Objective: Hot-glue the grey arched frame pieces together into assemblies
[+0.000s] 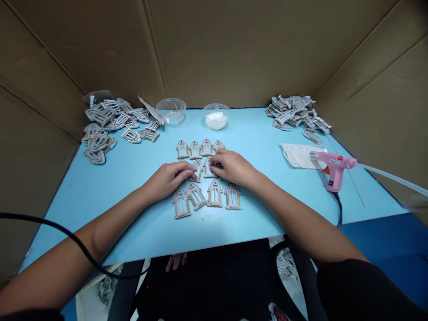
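Observation:
Small arched window pieces, grey-white with gold-brown edging, lie in three rows on the light blue table. My left hand is closed, its thumb and fingertips on a window piece in the middle row. Beside it, my right hand has curled fingers at the edge of another middle-row window piece. That hand partly covers the right end of the two farther rows. Nearest me lies the front row, with a tilted window piece and an upright-facing window piece.
Piles of similar pieces lie at the back left and back right. Two clear tubs stand behind, an open tub and one holding white material. A pink glue gun rests on a plastic packet. A black cable crosses the left.

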Demonstrator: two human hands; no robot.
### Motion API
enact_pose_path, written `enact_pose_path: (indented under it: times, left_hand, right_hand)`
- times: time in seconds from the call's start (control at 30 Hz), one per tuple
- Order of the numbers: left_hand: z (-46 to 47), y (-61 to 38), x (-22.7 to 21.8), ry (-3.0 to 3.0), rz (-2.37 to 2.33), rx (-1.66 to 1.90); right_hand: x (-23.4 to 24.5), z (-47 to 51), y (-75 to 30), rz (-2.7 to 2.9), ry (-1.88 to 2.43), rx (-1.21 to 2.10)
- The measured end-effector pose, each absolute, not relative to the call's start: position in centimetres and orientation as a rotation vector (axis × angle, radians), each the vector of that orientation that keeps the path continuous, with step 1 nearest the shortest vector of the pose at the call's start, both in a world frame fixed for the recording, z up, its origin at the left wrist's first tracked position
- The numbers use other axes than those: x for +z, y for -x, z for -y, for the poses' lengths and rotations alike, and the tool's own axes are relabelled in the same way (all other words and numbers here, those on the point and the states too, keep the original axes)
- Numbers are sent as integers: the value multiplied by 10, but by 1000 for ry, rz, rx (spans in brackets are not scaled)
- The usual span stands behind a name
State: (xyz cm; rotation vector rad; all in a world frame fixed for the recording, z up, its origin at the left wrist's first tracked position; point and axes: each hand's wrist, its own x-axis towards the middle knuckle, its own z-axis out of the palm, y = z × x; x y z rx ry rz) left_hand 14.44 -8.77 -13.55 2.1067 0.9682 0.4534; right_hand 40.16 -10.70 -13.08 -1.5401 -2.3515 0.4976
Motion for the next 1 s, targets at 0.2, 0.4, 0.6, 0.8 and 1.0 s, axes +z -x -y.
enact_pose_path:
  times: [0.2, 0.4, 0.6, 0.8, 1.0]
  left_hand:
    - [89, -145, -133, -2062, -1038, 469]
    - [92, -148, -130, -2046, -1104, 556]
    - [97, -150, -127, -2065, -1049, 534]
    - [91, -147, -129, -2065, -1098, 609]
    - [88, -145, -131, -2064, -1196, 623]
  right_hand:
    - [-129, 108, -401, 2383, 1553, 498]
    - [-123, 117, -392, 2164, 1343, 642]
    - [-118, 125, -380, 1854, 1128, 993]
    - [-113, 110, -421, 1660, 1182, 1024]
    - [-135, 106, -457, 1782, 1350, 946]
